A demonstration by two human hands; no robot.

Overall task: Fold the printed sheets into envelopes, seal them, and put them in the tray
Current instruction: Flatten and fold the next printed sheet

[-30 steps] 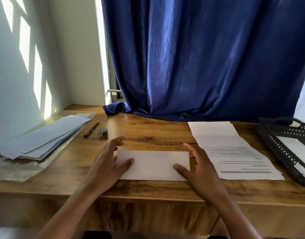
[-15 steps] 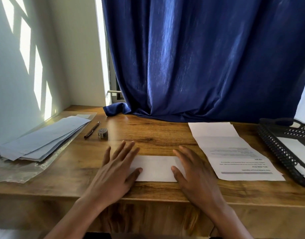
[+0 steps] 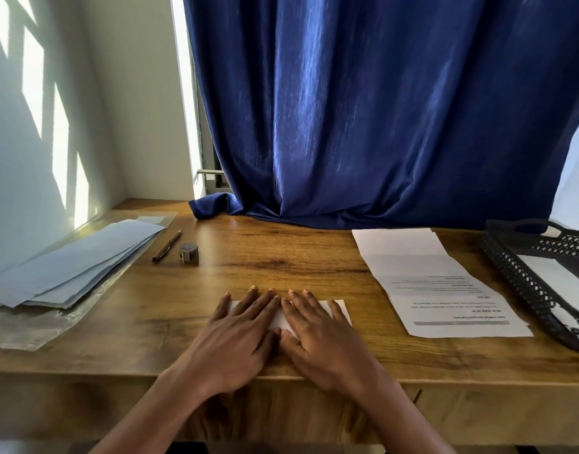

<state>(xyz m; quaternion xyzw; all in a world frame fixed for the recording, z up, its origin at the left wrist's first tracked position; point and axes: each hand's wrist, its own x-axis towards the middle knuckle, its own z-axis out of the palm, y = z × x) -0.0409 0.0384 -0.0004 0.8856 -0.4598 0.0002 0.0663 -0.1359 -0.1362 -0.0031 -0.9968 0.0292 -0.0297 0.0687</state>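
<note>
Low in the centre of the frame, the left hand (image 3: pixel 235 335) and right hand (image 3: pixel 317 335) lie flat, palms down, fingers spread and touching side by side, pressing on a folded white paper sheet (image 3: pixel 339 308) on the brown wooden surface (image 3: pixel 265 257); neither hand grips anything. At right lies an unfolded printed sheet (image 3: pixel 435 286), and beyond it, at the frame's right edge, a black mesh tray (image 3: pixel 517 276) with white paper inside. At left sits a stack of pale blue envelopes (image 3: pixel 75 260), with a brown pen (image 3: pixel 167 245) and a small grey tape roll (image 3: pixel 188 252) nearby.
</note>
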